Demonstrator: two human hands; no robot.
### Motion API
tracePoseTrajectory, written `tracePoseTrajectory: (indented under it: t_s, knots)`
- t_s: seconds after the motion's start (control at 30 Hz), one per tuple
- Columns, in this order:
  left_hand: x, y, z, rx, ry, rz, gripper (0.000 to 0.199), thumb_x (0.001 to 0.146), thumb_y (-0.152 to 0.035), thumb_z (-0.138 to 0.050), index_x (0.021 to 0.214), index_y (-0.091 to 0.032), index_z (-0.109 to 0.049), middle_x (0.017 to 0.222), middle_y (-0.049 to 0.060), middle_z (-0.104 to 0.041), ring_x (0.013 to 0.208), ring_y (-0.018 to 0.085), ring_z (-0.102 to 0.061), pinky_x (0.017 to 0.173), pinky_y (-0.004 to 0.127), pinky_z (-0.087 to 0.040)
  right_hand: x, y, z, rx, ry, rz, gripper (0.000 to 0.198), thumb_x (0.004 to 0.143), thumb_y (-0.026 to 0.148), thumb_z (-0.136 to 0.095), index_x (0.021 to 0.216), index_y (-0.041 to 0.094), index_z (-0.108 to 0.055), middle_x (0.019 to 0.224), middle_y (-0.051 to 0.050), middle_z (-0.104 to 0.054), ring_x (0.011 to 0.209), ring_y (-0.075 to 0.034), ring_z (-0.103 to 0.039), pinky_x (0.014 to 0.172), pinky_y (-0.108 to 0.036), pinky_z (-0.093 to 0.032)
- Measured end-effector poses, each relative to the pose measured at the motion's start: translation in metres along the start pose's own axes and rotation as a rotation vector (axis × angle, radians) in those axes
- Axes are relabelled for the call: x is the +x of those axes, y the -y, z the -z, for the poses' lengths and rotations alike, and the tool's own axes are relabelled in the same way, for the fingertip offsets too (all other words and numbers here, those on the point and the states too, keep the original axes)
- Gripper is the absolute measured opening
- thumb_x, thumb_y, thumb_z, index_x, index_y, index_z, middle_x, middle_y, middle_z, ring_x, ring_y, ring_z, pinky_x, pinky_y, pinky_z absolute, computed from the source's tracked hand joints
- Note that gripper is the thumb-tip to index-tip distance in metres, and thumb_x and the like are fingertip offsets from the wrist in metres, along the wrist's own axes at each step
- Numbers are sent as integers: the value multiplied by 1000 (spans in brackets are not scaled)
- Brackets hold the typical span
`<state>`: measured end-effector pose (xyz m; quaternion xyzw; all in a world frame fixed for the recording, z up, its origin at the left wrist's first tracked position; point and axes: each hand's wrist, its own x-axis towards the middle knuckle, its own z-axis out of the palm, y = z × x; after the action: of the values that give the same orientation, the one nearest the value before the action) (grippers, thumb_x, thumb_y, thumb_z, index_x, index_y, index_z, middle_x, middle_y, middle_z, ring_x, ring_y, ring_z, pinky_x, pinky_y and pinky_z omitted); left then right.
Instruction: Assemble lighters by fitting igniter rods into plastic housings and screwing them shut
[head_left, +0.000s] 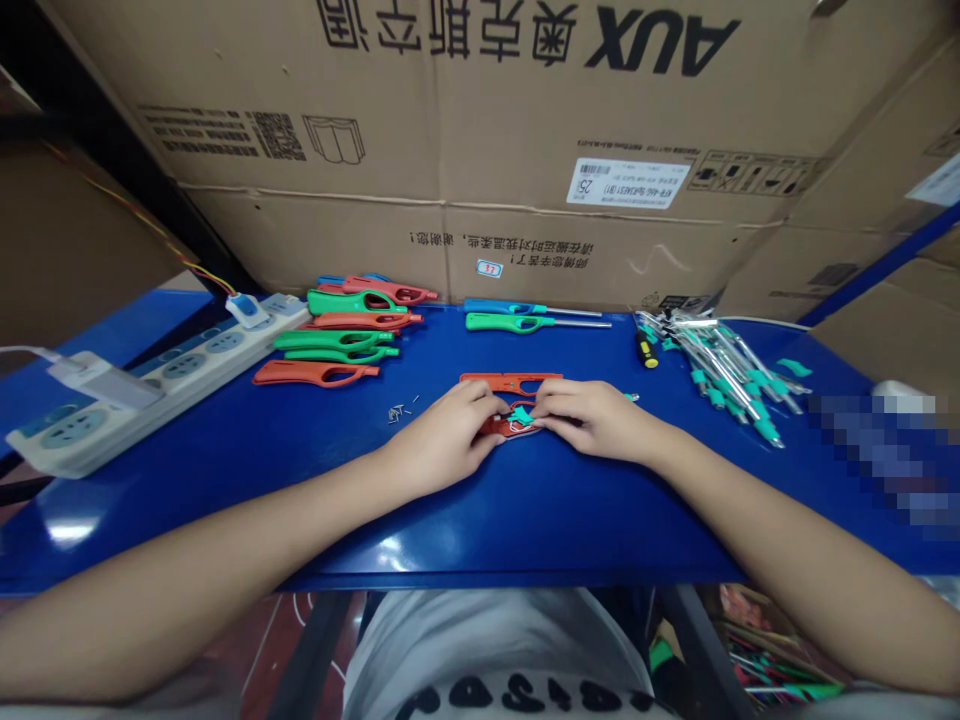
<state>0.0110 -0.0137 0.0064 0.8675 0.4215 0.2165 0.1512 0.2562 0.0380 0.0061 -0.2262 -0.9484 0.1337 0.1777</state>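
Observation:
Between my hands lies an open orange lighter casing half (pixel 511 428), with a small green plastic piece (pixel 523 416) and a white wire in it. My left hand (pixel 461 425) grips the casing's left end between thumb and fingers. From the other side, my right hand (pixel 592 415) has its fingertips closed on the green piece; the exact grip is partly hidden. Just beyond the fingers rests a second orange casing half (pixel 510 382). A small metal tip (pixel 632 397) shows past my right hand.
Several casings in green, orange and blue (pixel 337 340) lie at left by a power strip (pixel 180 375). Small screws (pixel 397 412) are scattered nearby. Two lighters with rods (pixel 502 322) lie at the back. At right are a screwdriver (pixel 646 350) and piled metal rods (pixel 724 370).

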Motion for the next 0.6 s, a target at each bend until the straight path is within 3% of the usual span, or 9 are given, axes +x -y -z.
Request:
tracePoseTrajectory:
  t_s: [0.3, 0.6]
  knots:
    - [1, -2, 2, -25, 18, 11, 16, 92, -15, -63, 108, -14, -66, 108, 11, -63, 103, 26, -62, 94, 43, -53, -3, 5, 4, -297, 37, 131, 27, 101, 18, -43, 102, 18, -70, 100, -7, -73, 82, -16, -66, 62, -27, -41]
    - [1, -2, 2, 1, 28, 22, 18, 93, -16, -63, 111, -13, -65, 105, 11, -62, 101, 26, -62, 94, 43, -54, 0, 10, 5, -452, 88, 162, 26, 97, 13, -44, 107, 15, -68, 105, -9, -73, 77, -17, -63, 63, -29, -40]
